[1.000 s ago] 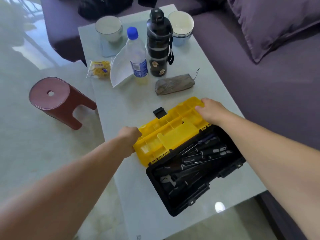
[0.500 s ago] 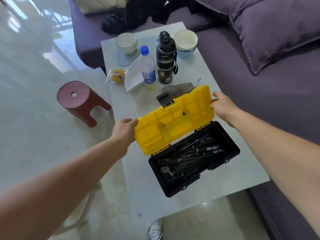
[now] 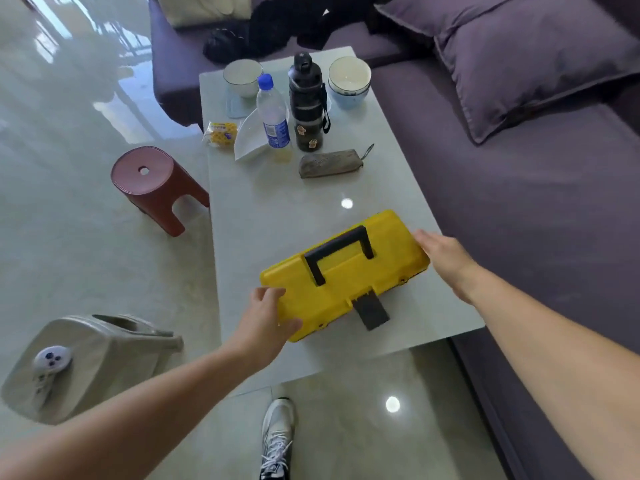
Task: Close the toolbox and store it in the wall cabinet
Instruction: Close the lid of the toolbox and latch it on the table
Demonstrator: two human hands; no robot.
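The toolbox (image 3: 349, 282) lies on the near end of the pale glass table (image 3: 277, 209), its yellow lid down over the black base. A black carry handle (image 3: 341, 252) sits flat on top, and a black front latch (image 3: 371, 310) sticks out loose toward me. My left hand (image 3: 265, 325) grips the lid's near-left corner, thumb on top. My right hand (image 3: 446, 258) presses flat against the lid's right end. The tools inside are hidden. No wall cabinet is in view.
At the table's far end stand two bowls (image 3: 349, 79), a water bottle (image 3: 274, 116), a black flask (image 3: 307, 102), a white dish (image 3: 251, 136), a snack pack (image 3: 221, 133) and a grey pouch (image 3: 330, 162). A purple sofa (image 3: 519, 188) runs along the right. A red stool (image 3: 152, 185) and a grey stool (image 3: 90, 358) stand left.
Both hands swung the yellow lid from lying open, through upright, down onto the black base. The tools are now covered. The camera pulled back and higher.
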